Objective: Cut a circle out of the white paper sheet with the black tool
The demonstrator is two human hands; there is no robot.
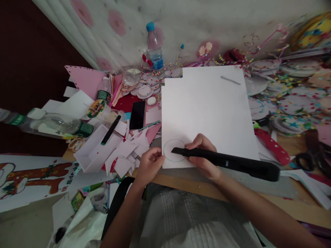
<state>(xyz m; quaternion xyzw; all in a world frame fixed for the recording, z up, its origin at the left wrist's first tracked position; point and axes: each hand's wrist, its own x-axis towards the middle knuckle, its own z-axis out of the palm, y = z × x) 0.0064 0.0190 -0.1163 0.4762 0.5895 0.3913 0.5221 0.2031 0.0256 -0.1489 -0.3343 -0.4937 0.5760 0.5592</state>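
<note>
A large white sheet (207, 113) lies in front of me, with steps cut into its upper left corner. An oval pencil-like outline (165, 146) is drawn near its lower left corner. My right hand (208, 168) is closed around a long black utility knife (238, 163). The knife's slanted tip sits over the inside of the outline; whether it touches the sheet I cannot tell. At the sheet's lower left edge, my left hand (150, 165) has its fingers curled and pinched against the corner.
Left of the sheet are paper scraps (124, 162), a white box (94, 151) with a black marker (111, 130) on it, a phone (137, 115) and several bottles. Decorated paper discs (297, 103) pile up on the right, near dark scissors (309, 158). A water bottle (155, 51) stands behind.
</note>
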